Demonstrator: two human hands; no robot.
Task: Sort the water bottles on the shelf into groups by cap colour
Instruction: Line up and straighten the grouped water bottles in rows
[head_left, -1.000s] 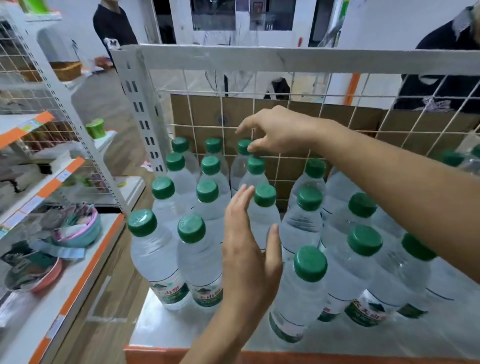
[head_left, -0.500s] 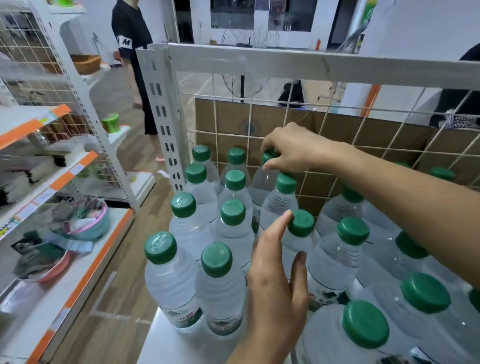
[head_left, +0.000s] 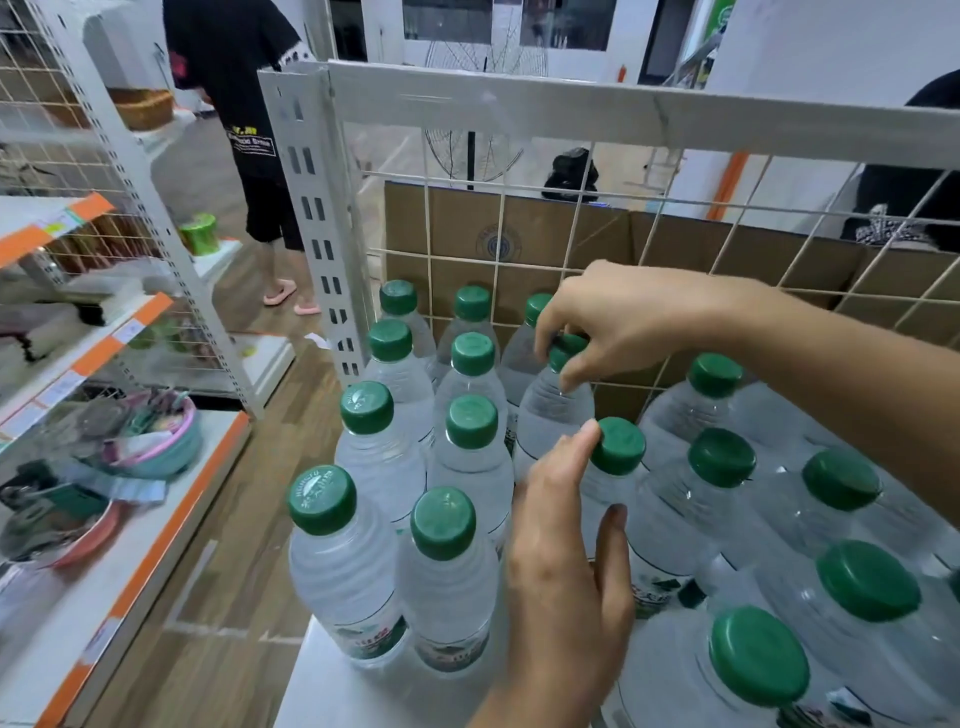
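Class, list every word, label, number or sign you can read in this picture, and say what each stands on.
Nothing reads clearly.
Front-left cap: embossed letters, too blurred.
Bottle labels: red characters, blurred.
T-shirt: print too small.
Shelf tags: blurred.
Box: round stamp, unreadable.
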